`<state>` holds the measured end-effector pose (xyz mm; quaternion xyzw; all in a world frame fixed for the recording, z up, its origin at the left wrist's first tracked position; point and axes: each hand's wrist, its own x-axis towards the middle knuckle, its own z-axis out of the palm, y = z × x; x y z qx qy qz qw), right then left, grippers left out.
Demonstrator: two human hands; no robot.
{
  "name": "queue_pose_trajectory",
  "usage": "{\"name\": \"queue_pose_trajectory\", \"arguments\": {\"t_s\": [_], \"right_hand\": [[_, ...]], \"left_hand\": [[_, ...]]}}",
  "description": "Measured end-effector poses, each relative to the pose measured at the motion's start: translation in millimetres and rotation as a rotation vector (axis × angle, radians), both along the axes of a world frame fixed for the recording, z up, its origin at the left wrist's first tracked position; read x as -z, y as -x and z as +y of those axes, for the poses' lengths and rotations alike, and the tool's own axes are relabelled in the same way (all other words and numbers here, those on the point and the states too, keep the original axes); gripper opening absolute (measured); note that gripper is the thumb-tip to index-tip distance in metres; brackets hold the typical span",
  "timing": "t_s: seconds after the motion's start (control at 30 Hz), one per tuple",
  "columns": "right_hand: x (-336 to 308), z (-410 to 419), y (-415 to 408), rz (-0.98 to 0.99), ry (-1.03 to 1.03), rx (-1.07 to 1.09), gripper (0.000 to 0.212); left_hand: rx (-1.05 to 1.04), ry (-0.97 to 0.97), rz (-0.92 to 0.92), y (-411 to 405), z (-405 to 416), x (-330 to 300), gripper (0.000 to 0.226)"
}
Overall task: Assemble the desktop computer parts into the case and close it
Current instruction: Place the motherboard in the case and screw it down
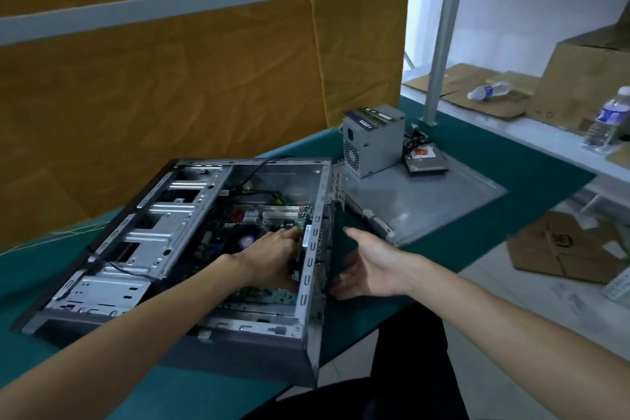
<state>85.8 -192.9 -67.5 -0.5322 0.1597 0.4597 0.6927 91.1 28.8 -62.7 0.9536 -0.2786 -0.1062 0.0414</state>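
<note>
A person's left hand (272, 257) presses flat-fingered on the motherboard (272, 218) inside the open case (308, 269), while the empty, spread right hand (370, 266) waits just outside its rear wall, nearer the power supply (371, 143).

Left hand (272, 257) inside open case (308, 269); right hand (370, 268) open beside it.

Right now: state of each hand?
Left hand: inside the computer case, fingers resting on the motherboard; any grip cannot be told.
Right hand: open, fingers spread beside the case's rear panel, holding nothing.
</note>
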Motion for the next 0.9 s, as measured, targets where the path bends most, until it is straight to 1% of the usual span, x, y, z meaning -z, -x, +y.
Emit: {"name": "queue_pose_trajectory", "arguments": {"t_s": [0.07, 0.17, 0.33, 0.4, 0.43, 0.47, 0.53, 0.63, 0.7, 0.73, 0.83, 0.9], "right_hand": [[1.0, -0.9, -1.7, 0.036, -0.071, -0.004, 0.09], [-3.7, -1.5, -4.6, 0.042, -0.113, -0.026, 0.079], [-8.1, -3.0, -4.6, -0.005, -0.084, -0.083, 0.069], [-6.1, -3.5, -2.0, -0.012, -0.067, -0.051, 0.063], [-3.7, -4.1, -1.0, -0.016, -0.059, -0.028, 0.059], [-1.5, -4.8, -0.1, -0.016, -0.054, -0.009, 0.056], [0.9, -6.9, 1.1, -0.019, -0.054, 0.004, 0.051], [0.6, -9.0, -2.4, -0.011, -0.051, -0.007, 0.05], [-1.8, -7.7, -6.9, -0.007, -0.036, -0.044, 0.057], [-3.2, -6.4, -8.0, -0.005, -0.022, -0.058, 0.061], [-5.2, -4.5, -7.5, -0.002, -0.007, -0.092, 0.074], [-5.9, -4.9, -5.0, 0.003, -0.025, -0.106, 0.075]], "left_hand": [[-0.006, 0.003, 0.007, 0.5, 0.4, 1.2, 0.066], [0.002, 0.014, 0.004, 0.8, -1.4, 3.1, 0.057], [0.007, 0.051, -0.014, 2.7, -3.4, 0.9, 0.046], [0.02, 0.045, -0.025, 3.2, -3.6, -1.8, 0.044], [0.012, 0.026, -0.034, 2.6, -2.2, -4.1, 0.047], [-0.024, 0.002, -0.035, 1.8, 0.9, -7.1, 0.053], [-0.17, 0.01, -0.049, 0.3, 13.4, -13.3, 0.062], [-0.509, 0.069, -0.138, -6.5, 44.5, -15.5, 0.059], [-0.722, 0.06, -0.028, -11.0, 58.9, -12.3, 0.074], [-0.782, 0.081, 0.054, -13.6, 62.1, -10.5, 0.082], [-0.852, 0.156, 0.238, -17.5, 57.2, -9.4, 0.099], [-0.851, 0.109, 0.266, -16.9, 49.4, -8.3, 0.103]]}}
